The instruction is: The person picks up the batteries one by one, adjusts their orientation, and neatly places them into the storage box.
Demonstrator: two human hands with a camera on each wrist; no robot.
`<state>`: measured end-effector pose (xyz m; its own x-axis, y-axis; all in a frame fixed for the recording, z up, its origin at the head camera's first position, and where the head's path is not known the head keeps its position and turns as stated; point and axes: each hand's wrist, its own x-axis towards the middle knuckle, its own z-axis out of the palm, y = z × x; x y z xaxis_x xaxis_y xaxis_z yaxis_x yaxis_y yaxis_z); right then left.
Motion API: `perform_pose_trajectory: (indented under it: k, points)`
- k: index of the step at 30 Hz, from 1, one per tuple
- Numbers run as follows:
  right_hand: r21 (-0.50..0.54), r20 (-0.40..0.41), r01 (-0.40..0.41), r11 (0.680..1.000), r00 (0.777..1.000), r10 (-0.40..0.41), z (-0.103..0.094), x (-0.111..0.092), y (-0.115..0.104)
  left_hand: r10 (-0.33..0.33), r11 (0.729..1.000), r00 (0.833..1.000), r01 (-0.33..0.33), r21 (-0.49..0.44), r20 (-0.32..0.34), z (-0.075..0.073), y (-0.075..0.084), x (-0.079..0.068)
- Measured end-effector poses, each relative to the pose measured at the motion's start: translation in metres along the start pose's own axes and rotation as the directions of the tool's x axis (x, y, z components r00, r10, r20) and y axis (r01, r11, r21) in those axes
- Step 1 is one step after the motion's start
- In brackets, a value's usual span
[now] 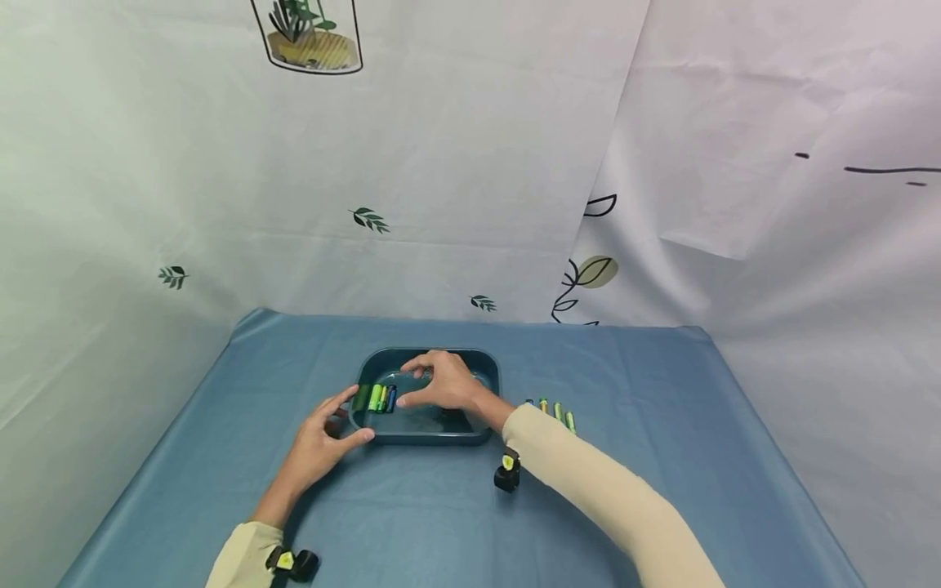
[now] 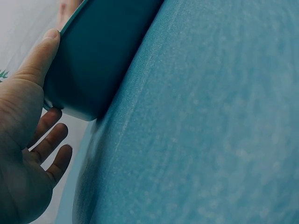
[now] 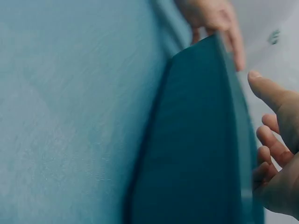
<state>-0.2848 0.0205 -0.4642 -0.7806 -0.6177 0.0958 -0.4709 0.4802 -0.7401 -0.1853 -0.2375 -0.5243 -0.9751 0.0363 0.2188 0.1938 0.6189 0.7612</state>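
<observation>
A dark teal tray point(image 1: 422, 439) stands on the table, with a row of green, yellow-green and blue batteries point(image 1: 376, 398) inside its left end. My left hand point(image 1: 318, 447) holds that end, the thumb on the near corner and the index finger farther along the left rim. In the left wrist view the thumb touches the tray wall's point(image 2: 93, 60) edge, while other fingers hang loosely beside it. Over the tray, just right of the row, hovers my right hand point(image 1: 450, 382), thumb and fingers apart with nothing seen between them. The right wrist view shows its fingers beyond the rim.
To the tray's right lie several more batteries point(image 1: 559, 412), partly hidden by the right sleeve point(image 1: 581, 465). A blue cloth point(image 1: 412, 514) covers the table. Behind it hangs a pale printed curtain point(image 1: 441, 163).
</observation>
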Motion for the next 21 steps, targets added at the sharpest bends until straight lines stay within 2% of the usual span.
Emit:
perform_pose_trajectory:
  k: [5,11,16,21]
  points:
    - [0.015,-0.042,0.041,0.999,0.998,-0.041,-0.027,-0.020,-0.006,0.010,1.000,1.000,-0.010,0.003,-0.010,0.001,0.000,-0.001]
    - [0.004,-0.123,0.014,1.000,0.992,-0.013,-0.062,-0.046,-0.008,0.019,1.000,1.000,-0.019,0.013,-0.011,-0.001,0.000,-0.002]
    - [-0.018,-0.201,-0.030,0.999,0.979,0.026,-0.086,-0.072,0.000,0.017,1.000,1.000,-0.017,0.015,-0.005,0.000,0.001,-0.002]
    - [-0.042,-0.271,-0.057,0.997,0.962,0.044,-0.100,-0.097,0.016,0.013,1.000,1.000,-0.013,0.018,-0.008,0.000,0.001,-0.001]
